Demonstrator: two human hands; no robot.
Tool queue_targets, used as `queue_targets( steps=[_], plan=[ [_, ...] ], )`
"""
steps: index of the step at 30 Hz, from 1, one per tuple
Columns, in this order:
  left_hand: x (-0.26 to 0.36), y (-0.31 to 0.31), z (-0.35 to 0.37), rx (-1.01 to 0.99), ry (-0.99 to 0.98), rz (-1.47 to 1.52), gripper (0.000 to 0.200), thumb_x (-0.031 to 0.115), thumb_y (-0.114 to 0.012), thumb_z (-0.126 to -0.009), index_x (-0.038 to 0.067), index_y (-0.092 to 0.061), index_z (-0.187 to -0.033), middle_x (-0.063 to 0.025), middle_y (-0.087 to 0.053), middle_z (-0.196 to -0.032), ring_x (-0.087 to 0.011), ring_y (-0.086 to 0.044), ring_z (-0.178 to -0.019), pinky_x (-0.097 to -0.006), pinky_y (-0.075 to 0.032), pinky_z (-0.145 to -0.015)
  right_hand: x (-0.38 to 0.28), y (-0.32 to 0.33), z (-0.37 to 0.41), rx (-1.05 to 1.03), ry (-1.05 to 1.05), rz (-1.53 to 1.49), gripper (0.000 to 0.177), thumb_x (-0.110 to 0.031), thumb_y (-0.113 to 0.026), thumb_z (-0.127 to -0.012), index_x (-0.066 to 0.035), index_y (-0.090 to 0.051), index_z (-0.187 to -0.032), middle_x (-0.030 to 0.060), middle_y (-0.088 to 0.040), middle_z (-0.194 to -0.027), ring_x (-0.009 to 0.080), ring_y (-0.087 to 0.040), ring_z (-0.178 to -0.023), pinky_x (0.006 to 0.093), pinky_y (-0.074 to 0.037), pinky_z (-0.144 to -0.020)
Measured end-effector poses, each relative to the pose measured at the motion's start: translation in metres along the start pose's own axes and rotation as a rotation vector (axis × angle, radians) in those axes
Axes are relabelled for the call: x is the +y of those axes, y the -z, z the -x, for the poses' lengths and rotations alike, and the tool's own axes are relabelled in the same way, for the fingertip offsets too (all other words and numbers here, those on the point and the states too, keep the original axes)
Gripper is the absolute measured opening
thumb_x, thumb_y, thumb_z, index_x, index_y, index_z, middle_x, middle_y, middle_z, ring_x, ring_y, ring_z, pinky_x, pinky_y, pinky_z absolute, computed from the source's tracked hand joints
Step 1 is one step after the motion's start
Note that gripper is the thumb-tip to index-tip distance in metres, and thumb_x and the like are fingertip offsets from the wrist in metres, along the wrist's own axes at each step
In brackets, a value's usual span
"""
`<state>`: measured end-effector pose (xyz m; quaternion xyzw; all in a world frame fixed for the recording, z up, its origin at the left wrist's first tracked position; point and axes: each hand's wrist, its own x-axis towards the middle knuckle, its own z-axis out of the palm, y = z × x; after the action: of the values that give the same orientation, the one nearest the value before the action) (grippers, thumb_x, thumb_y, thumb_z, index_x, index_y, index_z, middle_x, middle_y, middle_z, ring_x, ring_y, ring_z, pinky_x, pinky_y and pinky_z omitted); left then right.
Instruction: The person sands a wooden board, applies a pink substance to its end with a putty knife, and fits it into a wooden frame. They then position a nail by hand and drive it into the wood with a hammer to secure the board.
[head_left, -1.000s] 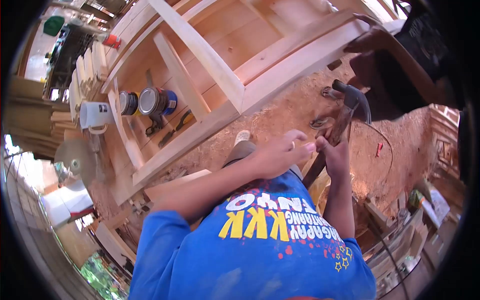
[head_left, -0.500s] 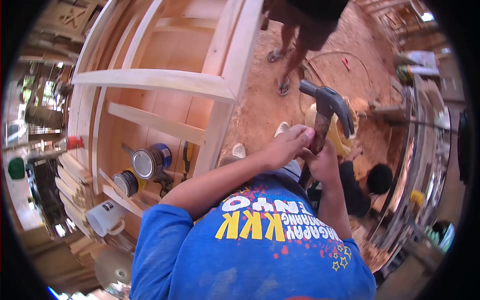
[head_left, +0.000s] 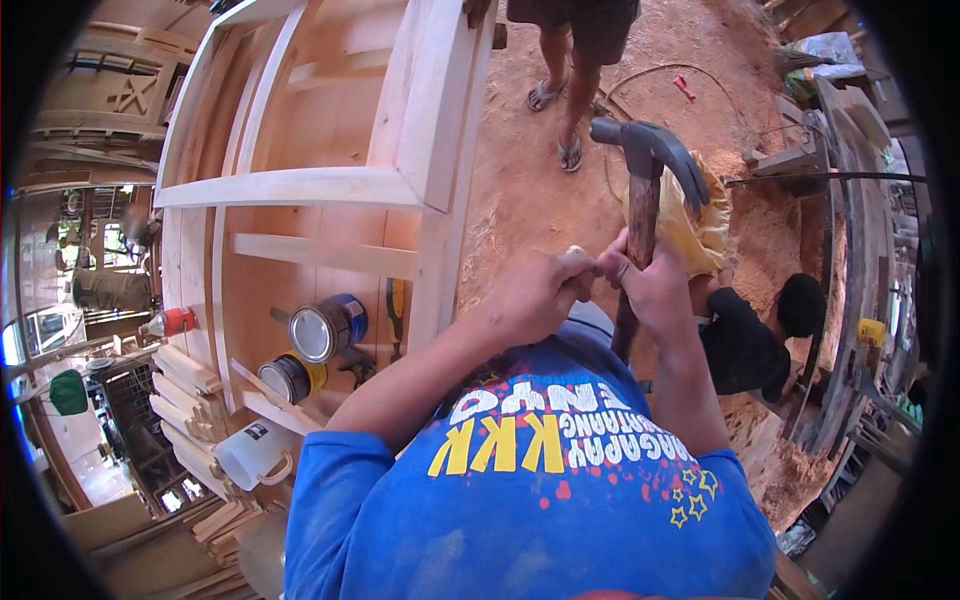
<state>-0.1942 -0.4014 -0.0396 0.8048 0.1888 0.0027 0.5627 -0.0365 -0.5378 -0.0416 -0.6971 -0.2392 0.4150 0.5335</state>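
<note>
Left hand (head_left: 545, 290): fingers curled, tips at the right thumb; whether they pinched anything could not be told. Right hand (head_left: 660, 288) gripped the hammer (head_left: 643, 195) upright, head above the fist; palm hidden, lower handle end unclear.

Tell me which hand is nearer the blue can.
Left. The left hand, fingers pinched, is to the right of the blue can, past the wooden frame; the right hand, holding the hammer, is farther right.
</note>
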Motion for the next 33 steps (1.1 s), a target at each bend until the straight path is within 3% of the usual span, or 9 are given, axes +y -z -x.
queue_targets(
  steps=[1,4,5,10,13,17,21,26,33],
  plan=[
    [0.006,0.011,0.007,0.059,-0.011,-0.056,0.026,0.010,-0.061,-0.097,0.007,-0.073,-0.119,-0.0215,-0.075,-0.095,-0.0403,-0.073,-0.092,-0.0492,-0.055,-0.079,0.002,-0.004,-0.003,0.011,-0.016,-0.013,0.029,-0.025,-0.080,-0.097,-0.004,-0.062,-0.097,0.0011,-0.063,-0.074,0.0097,-0.063,-0.067,0.0264,-0.051,-0.059],
    [0.006,0.059,0.025,0.278,0.065,-0.120,0.056,-0.002,-0.054,-0.100,0.015,-0.052,-0.153,-0.0067,-0.070,-0.086,-0.0175,-0.069,-0.087,-0.0346,-0.055,-0.084,0.001,-0.009,-0.009,0.042,-0.021,-0.020,0.035,-0.033,-0.079,-0.098,-0.004,-0.060,-0.102,0.0007,-0.061,-0.072,0.0090,-0.061,-0.062,0.0260,-0.050,-0.055],
    [-0.010,0.079,0.028,0.379,-0.104,0.020,0.054,-0.005,-0.050,-0.100,0.012,-0.055,-0.151,-0.0020,-0.066,-0.085,-0.0120,-0.065,-0.087,-0.0308,-0.054,-0.082,0.000,-0.010,-0.011,0.055,-0.013,-0.019,0.038,-0.037,-0.079,-0.097,-0.004,-0.060,-0.103,0.0003,-0.060,-0.072,0.0087,-0.060,-0.060,0.0259,-0.049,-0.055],
    [-0.007,0.184,0.015,0.823,0.018,-0.072,0.027,0.008,-0.057,-0.101,0.001,-0.076,-0.119,0.0007,-0.068,-0.093,-0.0043,-0.051,-0.075,-0.0226,-0.044,-0.069,-0.012,-0.004,-0.029,0.127,0.101,-0.007,0.045,-0.047,-0.071,-0.101,-0.004,-0.061,-0.109,-0.0007,-0.059,-0.072,0.0089,-0.058,-0.060,0.0257,-0.048,-0.056],
    [-0.021,0.214,-0.021,0.882,0.019,-0.222,0.040,0.031,-0.069,-0.097,0.000,-0.076,-0.120,-0.0121,-0.078,-0.104,-0.0159,-0.069,-0.087,-0.0320,-0.054,-0.080,-0.030,0.007,-0.038,0.231,-0.077,0.274,0.047,-0.048,-0.069,-0.102,-0.002,-0.059,-0.111,0.0001,-0.060,-0.073,0.0105,-0.059,-0.059,0.0276,-0.051,-0.056],
    [-0.013,0.248,-0.093,0.744,0.243,-0.442,0.101,0.074,-0.079,-0.074,-0.003,-0.065,-0.137,-0.0201,-0.070,-0.132,-0.0317,-0.067,-0.124,-0.0421,-0.052,-0.104,0.005,0.028,-0.064,0.235,-0.222,0.248,0.042,-0.043,-0.069,-0.103,-0.002,-0.057,-0.103,0.0027,-0.059,-0.071,0.0116,-0.058,-0.054,0.0299,-0.050,-0.049],
    [-0.020,0.264,-0.183,0.676,0.387,-0.616,0.118,0.083,-0.080,-0.065,-0.004,-0.062,-0.142,-0.0197,-0.072,-0.127,-0.0310,-0.068,-0.122,-0.0403,-0.051,-0.105,0.045,0.048,-0.110,0.194,-0.290,0.104,0.035,-0.035,-0.068,-0.105,-0.004,-0.053,-0.096,0.0041,-0.057,-0.068,0.0128,-0.056,-0.048,0.0314,-0.046,-0.043],
    [0.003,0.263,-0.257,0.567,0.565,-0.794,0.078,0.075,-0.085,-0.066,0.005,-0.065,-0.092,-0.0166,-0.073,-0.112,-0.0303,-0.070,-0.108,-0.0444,-0.053,-0.093,0.036,0.067,-0.184,0.143,-0.405,-0.128,0.029,-0.027,-0.065,-0.106,-0.004,-0.051,-0.095,0.0033,-0.053,-0.065,0.0128,-0.053,-0.045,0.0320,-0.045,-0.041],
    [0.006,0.284,-0.314,0.709,0.723,-0.783,0.109,0.075,-0.079,-0.071,0.000,-0.055,-0.146,-0.0154,-0.061,-0.141,-0.0326,-0.062,-0.130,-0.0470,-0.049,-0.108,0.008,0.060,-0.308,0.007,-0.391,-0.465,0.028,-0.030,-0.063,-0.108,-0.007,-0.049,-0.099,0.0014,-0.054,-0.072,0.0117,-0.055,-0.053,0.0304,-0.049,-0.048]
  ],
)
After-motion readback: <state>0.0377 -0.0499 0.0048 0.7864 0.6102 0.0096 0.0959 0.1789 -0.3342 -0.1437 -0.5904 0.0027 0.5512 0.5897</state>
